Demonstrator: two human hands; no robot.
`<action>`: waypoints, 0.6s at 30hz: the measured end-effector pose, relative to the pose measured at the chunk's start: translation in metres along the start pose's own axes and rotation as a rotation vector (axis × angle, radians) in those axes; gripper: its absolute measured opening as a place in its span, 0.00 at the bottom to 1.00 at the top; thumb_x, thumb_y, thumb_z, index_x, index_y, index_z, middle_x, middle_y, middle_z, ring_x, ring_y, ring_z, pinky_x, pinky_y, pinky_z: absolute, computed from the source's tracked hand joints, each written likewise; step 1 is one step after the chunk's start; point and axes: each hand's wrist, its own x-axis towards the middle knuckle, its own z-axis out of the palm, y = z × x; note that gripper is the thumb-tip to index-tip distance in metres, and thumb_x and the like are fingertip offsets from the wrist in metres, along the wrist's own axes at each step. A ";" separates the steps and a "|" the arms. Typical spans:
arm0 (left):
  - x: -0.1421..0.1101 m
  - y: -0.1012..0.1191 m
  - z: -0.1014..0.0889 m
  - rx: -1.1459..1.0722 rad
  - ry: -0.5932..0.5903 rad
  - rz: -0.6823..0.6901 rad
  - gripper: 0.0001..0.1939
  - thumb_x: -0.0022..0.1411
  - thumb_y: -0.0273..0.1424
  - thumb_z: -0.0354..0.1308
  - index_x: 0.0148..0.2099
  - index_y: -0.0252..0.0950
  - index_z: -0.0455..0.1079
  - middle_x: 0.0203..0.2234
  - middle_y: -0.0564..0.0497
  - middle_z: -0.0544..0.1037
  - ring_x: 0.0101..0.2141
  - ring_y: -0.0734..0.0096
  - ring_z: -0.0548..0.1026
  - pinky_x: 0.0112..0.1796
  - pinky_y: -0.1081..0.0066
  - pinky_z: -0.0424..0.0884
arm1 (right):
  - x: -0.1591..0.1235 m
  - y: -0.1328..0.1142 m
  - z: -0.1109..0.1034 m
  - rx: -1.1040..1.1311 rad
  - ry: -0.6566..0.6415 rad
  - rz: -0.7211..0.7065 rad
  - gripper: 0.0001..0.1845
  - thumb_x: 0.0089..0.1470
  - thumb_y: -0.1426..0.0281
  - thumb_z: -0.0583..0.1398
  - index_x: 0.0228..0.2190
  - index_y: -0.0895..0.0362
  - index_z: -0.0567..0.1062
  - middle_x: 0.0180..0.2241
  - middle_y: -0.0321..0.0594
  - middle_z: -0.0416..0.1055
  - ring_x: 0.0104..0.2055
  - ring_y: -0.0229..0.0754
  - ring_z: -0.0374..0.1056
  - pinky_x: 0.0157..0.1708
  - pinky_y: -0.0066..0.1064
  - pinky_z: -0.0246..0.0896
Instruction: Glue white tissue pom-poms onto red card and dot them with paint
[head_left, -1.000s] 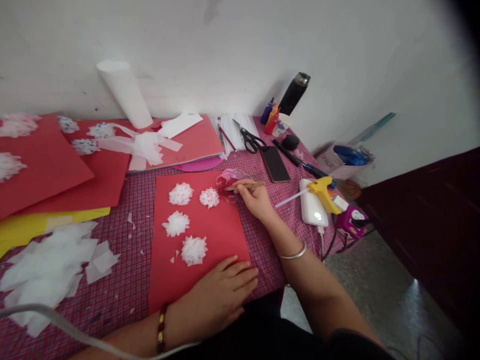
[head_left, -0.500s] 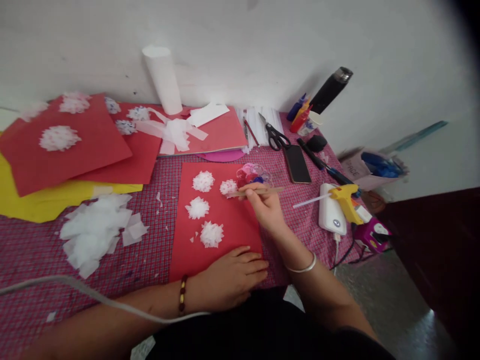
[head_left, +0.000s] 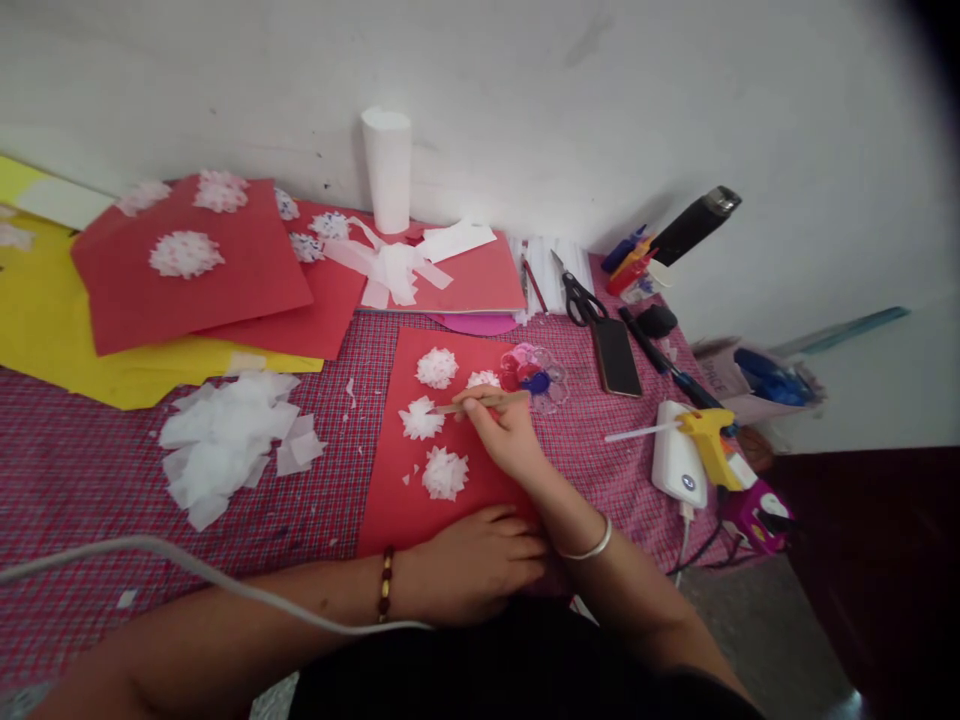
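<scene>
My right hand (head_left: 506,437) pinches a paintbrush (head_left: 491,401) with a pale wooden handle. The brush tip meets the edge of a white paper pompom flower (head_left: 421,418) on the red sheet (head_left: 390,505). Around it sit a pink-dotted flower (head_left: 436,368), a plain white one (head_left: 445,473) and another dotted one (head_left: 484,379), partly covered by my right hand. Flat on the sheet's near edge lies my left hand (head_left: 472,565), fingers stretched out, holding nothing. A clear flower-shaped palette (head_left: 553,385) with red, pink and blue paint overlaps the sheet's far right corner.
White paper squares (head_left: 229,435) are heaped at left. Behind are red sheets with flowers (head_left: 247,285), a paper roll (head_left: 388,175) and scissors (head_left: 581,300). On the right are a phone (head_left: 617,357), a glue gun (head_left: 709,437) and a white power bank (head_left: 671,475). A white cable (head_left: 187,572) crosses the front.
My right hand has brought the brush from the upper right dotted flower down and left to the middle left one. The view has shifted left; my left hand stays flat on the sheet.
</scene>
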 end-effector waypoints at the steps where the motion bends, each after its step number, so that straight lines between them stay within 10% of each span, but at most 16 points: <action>1: 0.000 0.000 0.001 -0.003 0.001 -0.004 0.18 0.64 0.29 0.55 0.56 0.35 0.67 0.57 0.46 0.73 0.58 0.60 0.66 0.60 0.59 0.58 | 0.000 0.000 -0.001 0.016 0.037 0.021 0.11 0.61 0.67 0.56 0.32 0.54 0.78 0.30 0.39 0.79 0.33 0.42 0.75 0.37 0.34 0.70; 8: 0.001 0.000 0.002 -0.038 0.012 -0.005 0.18 0.63 0.27 0.55 0.56 0.34 0.67 0.56 0.45 0.74 0.61 0.62 0.64 0.63 0.60 0.54 | -0.002 0.004 0.009 0.077 -0.082 0.008 0.10 0.60 0.66 0.57 0.33 0.53 0.78 0.29 0.38 0.78 0.32 0.42 0.75 0.36 0.34 0.70; 14: 0.001 0.000 0.002 -0.036 -0.047 -0.035 0.20 0.63 0.28 0.56 0.57 0.38 0.67 0.57 0.44 0.73 0.59 0.57 0.66 0.60 0.56 0.57 | 0.005 0.016 0.002 0.121 0.140 0.026 0.10 0.60 0.66 0.57 0.35 0.54 0.78 0.30 0.39 0.78 0.34 0.43 0.76 0.39 0.36 0.71; 18: 0.003 0.001 0.000 -0.034 -0.029 -0.022 0.19 0.63 0.27 0.56 0.56 0.36 0.67 0.56 0.46 0.74 0.61 0.61 0.64 0.63 0.60 0.54 | 0.001 0.012 0.009 0.081 -0.018 0.007 0.10 0.59 0.68 0.57 0.35 0.53 0.79 0.33 0.39 0.80 0.35 0.42 0.76 0.38 0.34 0.71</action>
